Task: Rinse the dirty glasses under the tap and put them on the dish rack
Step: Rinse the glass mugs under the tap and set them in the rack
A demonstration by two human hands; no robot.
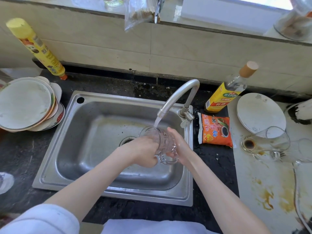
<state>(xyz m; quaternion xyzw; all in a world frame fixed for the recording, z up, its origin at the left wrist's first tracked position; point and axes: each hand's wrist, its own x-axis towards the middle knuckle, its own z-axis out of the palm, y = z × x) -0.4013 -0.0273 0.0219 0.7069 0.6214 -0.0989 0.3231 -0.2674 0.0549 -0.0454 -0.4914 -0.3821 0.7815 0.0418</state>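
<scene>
A clear patterned glass mug (163, 141) with a handle tilts over the steel sink (94, 125), its mouth turned up and left under the water stream from the curved tap (179, 97). My left hand (143, 151) wraps round the mug's near side by the rim. My right hand (179, 146) holds its base and far side, fingers curled by the handle. Two more clear glasses, one lying on its side (270, 139) and another (302, 149) beside it, rest on the stained white board at the right.
A stack of plates (27, 105) stands left of the sink, a yellow spray can (38, 51) behind it. A bottle (226, 92), an orange sauce packet (215, 130) and a white plate (260, 112) sit right of the tap. Brown stains (266, 198) mark the board.
</scene>
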